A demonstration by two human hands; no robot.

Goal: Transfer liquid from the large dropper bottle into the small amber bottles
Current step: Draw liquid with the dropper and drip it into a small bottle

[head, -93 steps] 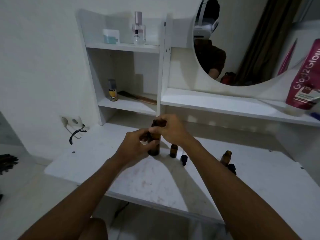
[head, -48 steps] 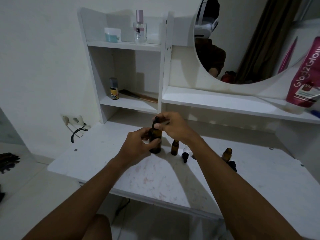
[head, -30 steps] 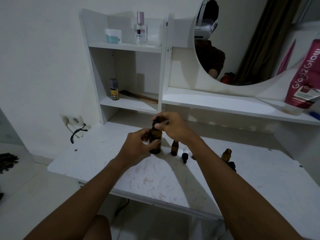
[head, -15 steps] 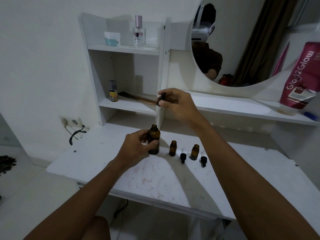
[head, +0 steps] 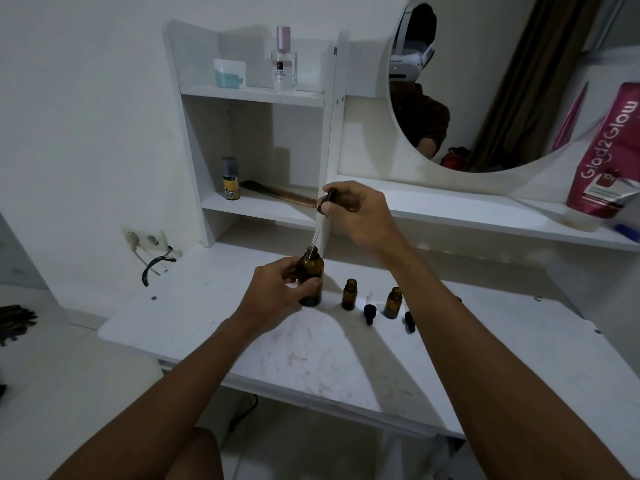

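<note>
The large amber dropper bottle (head: pixel 312 278) stands on the white desk (head: pixel 311 362), and my left hand (head: pixel 277 296) grips its body. My right hand (head: pixel 360 213) pinches the black bulb of the dropper (head: pixel 323 211) above it. The glass pipette slants down with its tip at the large bottle's mouth. Two small amber bottles (head: pixel 349 294) (head: pixel 393 302) stand uncapped to the right. Their black dropper caps (head: pixel 369 314) (head: pixel 409 321) lie on the desk beside them.
A white shelf unit stands behind, with a small yellow-labelled bottle (head: pixel 230 179) and a comb (head: pixel 280 194) low down, a perfume bottle (head: pixel 284 60) and a jar (head: pixel 229 73) up top. A round mirror (head: pixel 485 81) and a pink pouch (head: pixel 609 154) are at right. A wall socket with cable (head: pixel 152 251) is at left.
My right hand unscrewed the dropper and lifted it out of the large bottle. In the last half second it sank a little, bringing the pipette tip to the bottle's mouth.
</note>
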